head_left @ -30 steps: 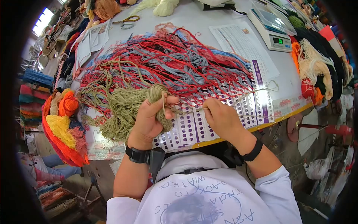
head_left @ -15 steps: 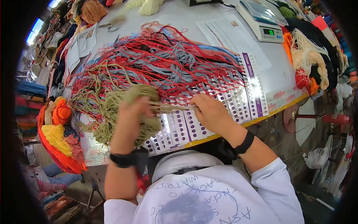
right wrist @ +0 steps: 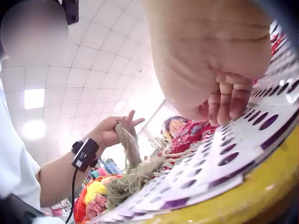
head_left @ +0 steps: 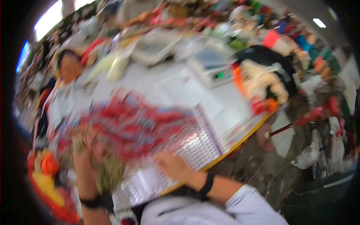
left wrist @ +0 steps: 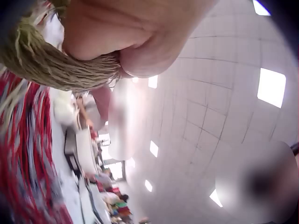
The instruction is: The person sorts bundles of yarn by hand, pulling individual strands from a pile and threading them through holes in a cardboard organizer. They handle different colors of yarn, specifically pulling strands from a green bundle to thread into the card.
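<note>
On the left of the head view, my left hand (head_left: 84, 144) is raised and grips a hank of olive-green yarn. In the right wrist view the hank (right wrist: 128, 147) hangs from this hand, some fingers spread; the left wrist view shows the yarn (left wrist: 60, 67) looped under it. The rest of the olive yarn (head_left: 110, 172) lies heaped beside it. My right hand (head_left: 170, 165) is low over a white card with punched holes (head_left: 138, 187), fingers curled in a pinch. Olive strands (right wrist: 180, 155) lead toward this hand, whose fingertips are partly hidden.
Red and grey-blue yarn (head_left: 138, 127) spreads behind the hands. A digital scale (head_left: 212, 71) and papers (head_left: 183, 90) lie at the back. Orange and yellow yarn (head_left: 47, 183) hangs at the left; cream and black yarn (head_left: 262, 78) lies right. The table has a yellow edge (head_left: 240, 146).
My left hand has carried the olive hank left and up, away from my right hand. The right hand stays curled over the card. The head view has turned and is blurred.
</note>
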Tool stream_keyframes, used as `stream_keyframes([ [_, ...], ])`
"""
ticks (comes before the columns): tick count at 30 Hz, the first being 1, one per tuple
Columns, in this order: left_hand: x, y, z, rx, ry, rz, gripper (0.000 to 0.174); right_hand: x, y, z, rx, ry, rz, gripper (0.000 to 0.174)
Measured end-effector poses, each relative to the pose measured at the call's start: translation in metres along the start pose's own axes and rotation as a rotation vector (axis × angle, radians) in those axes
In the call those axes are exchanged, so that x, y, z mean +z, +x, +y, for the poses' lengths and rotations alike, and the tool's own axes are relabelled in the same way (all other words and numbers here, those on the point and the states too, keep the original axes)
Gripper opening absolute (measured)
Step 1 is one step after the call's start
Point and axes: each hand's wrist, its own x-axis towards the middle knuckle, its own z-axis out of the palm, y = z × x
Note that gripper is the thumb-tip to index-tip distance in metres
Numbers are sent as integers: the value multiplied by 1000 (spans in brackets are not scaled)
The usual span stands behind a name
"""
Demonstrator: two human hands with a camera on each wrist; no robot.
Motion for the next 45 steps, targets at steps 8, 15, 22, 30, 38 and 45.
stream_keyframes([
  [8, 49, -92, -19, -679, -175, -520, 48, 1, 9, -64, 45, 817, -163, 23],
  [15, 48, -99, -15, -680, -240, -481, 43, 1, 0, -75, 43, 821, -149, 16],
  [22, 47, -103, -16, -626, -236, -473, 43, -5, -3, -82, 112, 662, -145, 14],
  [30, 40, -101, -22, -627, -254, -534, 47, 0, -5, -79, 49, 630, -115, 13],
  [38, 39, -102, -18, -601, -208, -468, 49, 10, -4, -65, 122, 804, -169, 13],
  [45, 36, -95, -34, -395, -200, -516, 56, 5, -4, -69, 120, 671, -190, 16],
])
